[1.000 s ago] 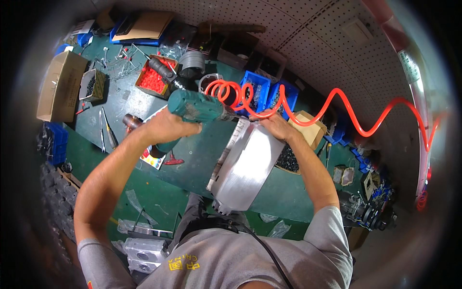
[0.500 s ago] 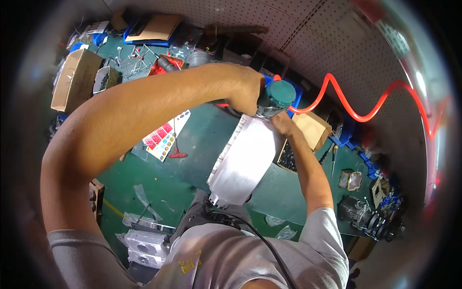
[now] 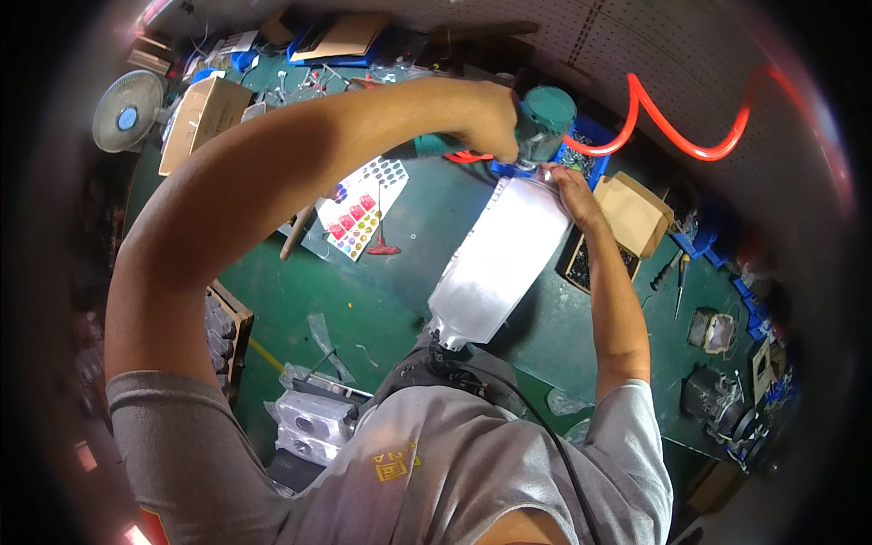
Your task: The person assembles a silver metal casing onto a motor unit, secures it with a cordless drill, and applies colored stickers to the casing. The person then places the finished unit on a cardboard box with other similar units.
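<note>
My left hand (image 3: 495,120) is closed round a teal power driver (image 3: 548,111) with a rounded end, tool held over the far end of a long silver metal housing (image 3: 498,263). The driver's tip is partly hidden by my fingers. Beside that tip, my right hand (image 3: 570,189) grips the housing's far right corner, its fingertips close to the tool. The housing lies slanted, its near end by my waist, where a dark cable shows. What sits under the driver's tip is too small to make out.
A coiled red air hose (image 3: 677,136) hangs at the right. An opened cardboard box (image 3: 633,213) of small black parts stands by my right forearm. Left lie a sticker sheet (image 3: 350,227) and a red-handled hex key (image 3: 383,249). A fan (image 3: 127,113) stands far left.
My view has shifted, so the bench appears further right and the fan shows. Both hands stay at the housing's far end, with the driver still in my left hand.
</note>
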{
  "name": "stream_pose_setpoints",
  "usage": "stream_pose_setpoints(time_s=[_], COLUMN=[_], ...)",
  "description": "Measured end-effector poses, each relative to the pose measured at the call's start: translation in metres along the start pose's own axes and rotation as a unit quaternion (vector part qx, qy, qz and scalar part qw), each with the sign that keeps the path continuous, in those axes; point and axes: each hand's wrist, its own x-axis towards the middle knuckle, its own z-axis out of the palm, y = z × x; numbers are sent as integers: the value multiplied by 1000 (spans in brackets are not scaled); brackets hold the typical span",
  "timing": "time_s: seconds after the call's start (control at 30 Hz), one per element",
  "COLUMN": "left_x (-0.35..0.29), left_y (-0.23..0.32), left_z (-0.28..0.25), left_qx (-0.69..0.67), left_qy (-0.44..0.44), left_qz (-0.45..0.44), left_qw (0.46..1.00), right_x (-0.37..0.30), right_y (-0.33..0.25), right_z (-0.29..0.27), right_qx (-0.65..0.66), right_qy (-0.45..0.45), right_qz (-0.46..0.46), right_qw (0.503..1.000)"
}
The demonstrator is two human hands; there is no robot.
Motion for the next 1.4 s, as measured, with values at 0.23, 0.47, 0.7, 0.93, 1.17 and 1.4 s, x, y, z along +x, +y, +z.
stream_pose_setpoints(time_s=[0.23,0.47,0.7,0.93,1.17,1.4], left_x=[-8,-17,-65,-123,-144,-118], left_y=[-10,-11,6,-35,-56,-79], left_z=[6,5,9,147,291,377], left_qx=[-101,-193,-276,-322,-263,-154], left_qy=[9,21,137,231,268,247], left_qz=[-32,-4,30,-2,-149,-211], left_qw=[994,981,951,918,915,933], right_x=[-66,-198,-298,-326,-309,-294], right_y=[-20,32,96,107,88,97], right_z=[3,19,70,78,48,55], right_qx=[39,195,274,268,216,219], right_qy=[287,319,348,308,284,247], right_qz=[-114,8,181,201,241,220], right_qw=[950,927,878,891,903,918])
